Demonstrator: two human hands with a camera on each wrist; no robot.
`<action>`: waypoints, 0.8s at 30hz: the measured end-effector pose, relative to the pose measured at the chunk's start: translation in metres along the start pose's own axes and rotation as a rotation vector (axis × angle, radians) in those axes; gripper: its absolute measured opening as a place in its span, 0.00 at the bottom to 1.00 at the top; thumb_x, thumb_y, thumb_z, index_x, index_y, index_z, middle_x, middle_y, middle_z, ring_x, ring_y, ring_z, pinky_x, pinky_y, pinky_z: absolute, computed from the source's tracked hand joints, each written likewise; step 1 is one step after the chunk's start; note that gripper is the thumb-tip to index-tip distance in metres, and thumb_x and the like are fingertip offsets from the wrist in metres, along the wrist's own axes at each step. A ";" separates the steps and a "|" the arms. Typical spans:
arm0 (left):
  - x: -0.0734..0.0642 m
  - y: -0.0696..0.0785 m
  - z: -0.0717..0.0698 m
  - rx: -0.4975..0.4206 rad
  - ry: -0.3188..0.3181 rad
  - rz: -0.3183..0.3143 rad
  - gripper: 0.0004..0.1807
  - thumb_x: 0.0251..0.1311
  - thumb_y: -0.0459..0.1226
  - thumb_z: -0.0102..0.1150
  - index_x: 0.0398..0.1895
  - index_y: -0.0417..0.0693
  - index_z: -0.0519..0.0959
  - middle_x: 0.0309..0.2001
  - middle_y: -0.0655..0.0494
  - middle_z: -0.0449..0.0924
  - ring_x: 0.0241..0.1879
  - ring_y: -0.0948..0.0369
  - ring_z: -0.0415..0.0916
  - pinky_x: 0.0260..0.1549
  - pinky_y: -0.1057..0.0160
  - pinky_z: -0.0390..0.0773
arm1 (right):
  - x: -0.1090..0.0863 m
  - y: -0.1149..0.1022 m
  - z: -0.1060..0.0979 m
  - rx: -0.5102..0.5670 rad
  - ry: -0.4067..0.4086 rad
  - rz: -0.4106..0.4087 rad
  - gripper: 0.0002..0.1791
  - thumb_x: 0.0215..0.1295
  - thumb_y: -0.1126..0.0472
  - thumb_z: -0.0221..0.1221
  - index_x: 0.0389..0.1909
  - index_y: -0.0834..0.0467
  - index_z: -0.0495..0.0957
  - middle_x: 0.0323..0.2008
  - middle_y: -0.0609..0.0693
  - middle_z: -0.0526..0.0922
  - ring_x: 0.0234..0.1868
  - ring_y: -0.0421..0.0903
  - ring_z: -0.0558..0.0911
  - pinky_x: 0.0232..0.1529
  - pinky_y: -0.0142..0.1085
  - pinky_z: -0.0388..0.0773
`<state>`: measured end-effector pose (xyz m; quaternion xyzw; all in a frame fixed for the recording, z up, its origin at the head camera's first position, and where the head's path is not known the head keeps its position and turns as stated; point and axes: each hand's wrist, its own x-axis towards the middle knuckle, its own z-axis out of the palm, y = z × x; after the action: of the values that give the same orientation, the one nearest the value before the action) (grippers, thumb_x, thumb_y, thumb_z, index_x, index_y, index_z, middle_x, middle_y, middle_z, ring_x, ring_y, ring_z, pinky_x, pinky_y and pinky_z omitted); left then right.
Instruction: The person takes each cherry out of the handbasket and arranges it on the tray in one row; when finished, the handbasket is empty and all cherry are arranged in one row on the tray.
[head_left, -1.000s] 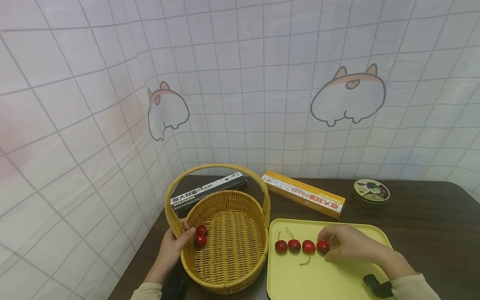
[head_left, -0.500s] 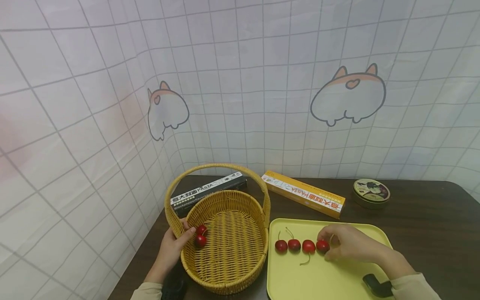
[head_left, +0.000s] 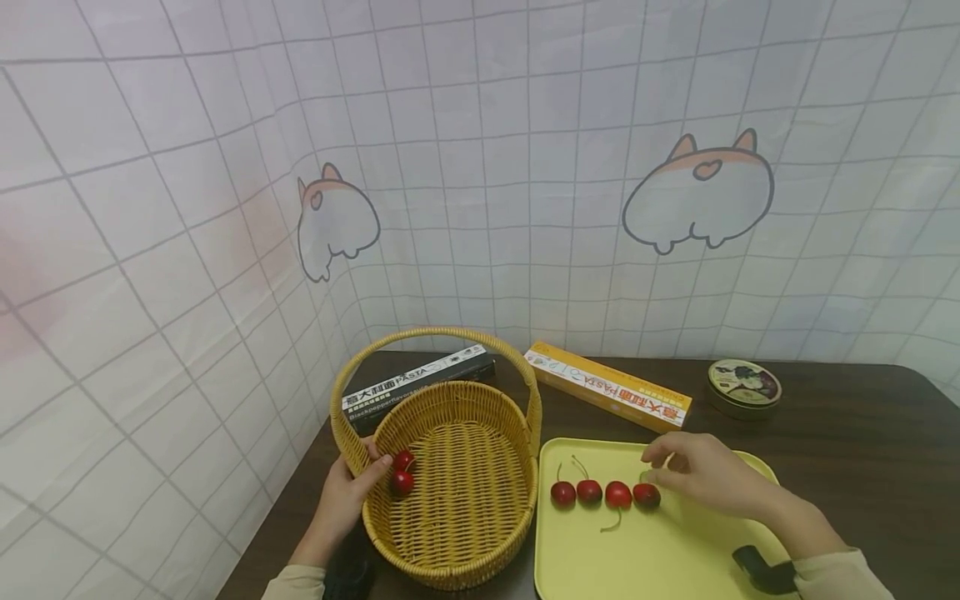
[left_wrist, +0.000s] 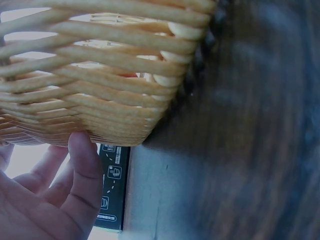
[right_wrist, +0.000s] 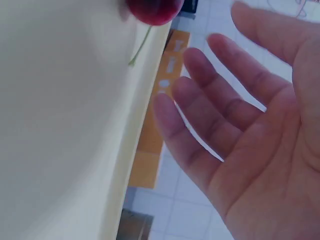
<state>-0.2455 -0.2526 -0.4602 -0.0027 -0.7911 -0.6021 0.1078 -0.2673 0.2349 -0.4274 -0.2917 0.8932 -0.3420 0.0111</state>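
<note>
My left hand (head_left: 341, 500) grips the left rim of a yellow wicker basket (head_left: 465, 508), thumb over the inner side. In the left wrist view the fingers (left_wrist: 84, 170) touch the woven wall from outside. Two red cherries (head_left: 402, 483) lie inside the basket by the thumb. On the yellow tray (head_left: 630, 562) several cherries form a row across its upper part. My right hand (head_left: 708, 475) hovers just above and right of the rightmost cherry (head_left: 647, 497), whose stem points up. In the right wrist view the fingers are spread loosely, apart from the cherry (right_wrist: 156, 9), with nothing held.
Behind the basket lies a black pasta box (head_left: 416, 383), and an orange pasta box (head_left: 609, 385) lies behind the tray. A round tin (head_left: 744, 387) stands at the back right of the dark table (head_left: 847, 450). A gridded cloth (head_left: 480, 208) hangs behind.
My right hand has let go of the rightmost cherry and lifted slightly up and to the right. That cherry's stem now shows. The left hand and basket have stayed put.
</note>
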 end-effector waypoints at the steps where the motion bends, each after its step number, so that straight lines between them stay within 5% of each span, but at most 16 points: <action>1: 0.001 0.000 0.000 0.001 0.001 -0.001 0.13 0.65 0.34 0.60 0.43 0.37 0.68 0.49 0.43 0.71 0.40 0.61 0.72 0.33 0.63 0.78 | 0.001 -0.003 -0.001 -0.001 0.016 -0.001 0.13 0.65 0.51 0.63 0.44 0.56 0.81 0.38 0.43 0.83 0.33 0.34 0.79 0.31 0.32 0.75; 7: 0.002 -0.001 -0.001 0.043 0.007 -0.011 0.13 0.65 0.36 0.60 0.43 0.38 0.68 0.49 0.43 0.71 0.40 0.60 0.71 0.32 0.63 0.77 | 0.003 -0.028 0.000 -0.001 0.084 -0.057 0.08 0.68 0.53 0.61 0.42 0.52 0.81 0.37 0.38 0.82 0.32 0.34 0.80 0.32 0.32 0.76; 14: 0.001 0.000 0.000 0.025 -0.012 0.011 0.13 0.65 0.36 0.61 0.41 0.37 0.69 0.52 0.42 0.72 0.42 0.60 0.73 0.31 0.62 0.78 | 0.010 -0.062 0.020 0.006 0.140 -0.214 0.05 0.67 0.58 0.62 0.40 0.44 0.80 0.38 0.36 0.82 0.36 0.34 0.80 0.35 0.34 0.78; 24: 0.001 -0.001 -0.003 0.067 -0.013 0.047 0.14 0.63 0.38 0.63 0.39 0.39 0.70 0.48 0.45 0.72 0.42 0.60 0.71 0.33 0.64 0.77 | 0.044 -0.116 0.058 0.108 0.059 -0.334 0.06 0.70 0.59 0.59 0.41 0.43 0.80 0.40 0.35 0.81 0.37 0.34 0.78 0.36 0.33 0.78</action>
<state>-0.2456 -0.2561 -0.4597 -0.0214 -0.8113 -0.5725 0.1166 -0.2313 0.1076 -0.3923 -0.4249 0.8125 -0.3951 -0.0566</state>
